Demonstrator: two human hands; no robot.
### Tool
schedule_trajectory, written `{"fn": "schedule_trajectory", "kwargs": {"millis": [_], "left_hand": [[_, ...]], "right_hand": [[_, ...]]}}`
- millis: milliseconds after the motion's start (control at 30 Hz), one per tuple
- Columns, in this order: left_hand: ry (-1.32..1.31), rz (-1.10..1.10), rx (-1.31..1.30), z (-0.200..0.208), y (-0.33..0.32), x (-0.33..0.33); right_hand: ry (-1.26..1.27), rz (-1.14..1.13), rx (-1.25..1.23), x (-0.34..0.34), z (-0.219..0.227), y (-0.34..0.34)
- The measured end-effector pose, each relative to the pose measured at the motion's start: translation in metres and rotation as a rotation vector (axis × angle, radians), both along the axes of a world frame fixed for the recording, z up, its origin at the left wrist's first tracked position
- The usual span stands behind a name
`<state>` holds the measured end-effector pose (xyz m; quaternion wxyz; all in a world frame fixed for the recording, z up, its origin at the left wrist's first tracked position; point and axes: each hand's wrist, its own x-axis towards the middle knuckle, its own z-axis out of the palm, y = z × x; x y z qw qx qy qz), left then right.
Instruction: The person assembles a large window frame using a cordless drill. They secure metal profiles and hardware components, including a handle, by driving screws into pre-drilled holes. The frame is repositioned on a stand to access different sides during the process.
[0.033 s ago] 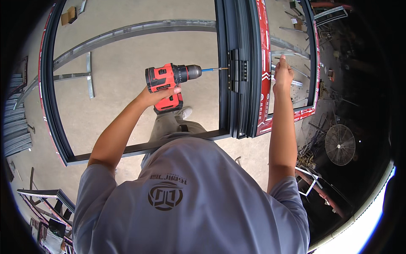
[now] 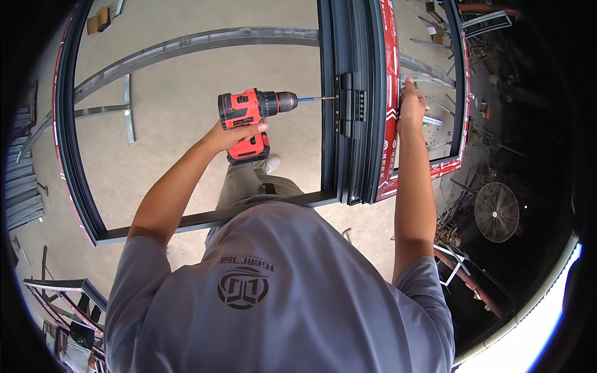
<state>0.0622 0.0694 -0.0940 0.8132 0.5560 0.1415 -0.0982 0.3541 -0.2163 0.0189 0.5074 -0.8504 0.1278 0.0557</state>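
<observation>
My left hand (image 2: 245,133) is wrapped round the grip of a red and black cordless drill (image 2: 245,109). The drill lies sideways, its blue-sleeved bit (image 2: 309,99) pointing right. The bit's tip meets the screw plate of a black hinge (image 2: 348,104) on the dark metal window frame (image 2: 328,149); whether it sits in a hole is too small to tell. Just right of the frame's red protective film (image 2: 390,146), my right hand (image 2: 411,109) is closed, its fingers curled beside the film-covered edge. What those fingers hold, if anything, is hidden.
Grey metal support bars (image 2: 199,45) run beneath the frame. A round fan (image 2: 496,212) stands at the right, near scattered metal scraps. Stacked metal profiles (image 2: 25,180) lie at the far left, and another frame (image 2: 65,285) leans at lower left. A cardboard box (image 2: 98,21) lies at upper left.
My right hand has shifted slightly left, close against the film-covered edge. The drill in my left hand has moved slightly right, its bit still at the hinge.
</observation>
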Motion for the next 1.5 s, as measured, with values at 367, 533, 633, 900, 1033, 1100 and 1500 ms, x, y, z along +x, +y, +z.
{"fn": "schedule_trajectory", "kwargs": {"millis": [367, 533, 633, 900, 1033, 1100, 1500], "left_hand": [[0.018, -0.034, -0.103, -0.052, -0.005, 0.046], [0.035, -0.067, -0.122, -0.056, -0.007, 0.055], [0.044, -0.072, -0.174, -0.058, -0.007, 0.057], [0.023, -0.118, -0.12, -0.062, -0.004, 0.056], [0.046, -0.122, -0.108, -0.063, -0.005, 0.055], [0.046, -0.123, -0.106, -0.064, -0.006, 0.055], [0.117, -0.112, -0.329, -0.055, -0.011, 0.055]], "right_hand": [[0.35, 0.198, -0.109, 0.021, -0.02, 0.008], [0.416, 0.316, -0.076, 0.017, -0.01, 0.012], [0.452, 0.298, 0.033, 0.015, -0.006, 0.017], [0.511, 0.246, 0.083, 0.015, -0.001, 0.019], [0.515, 0.23, 0.107, 0.014, -0.001, 0.02], [0.513, 0.236, 0.104, 0.014, -0.001, 0.021], [0.47, 0.223, 0.023, 0.013, 0.0, 0.022]]}}
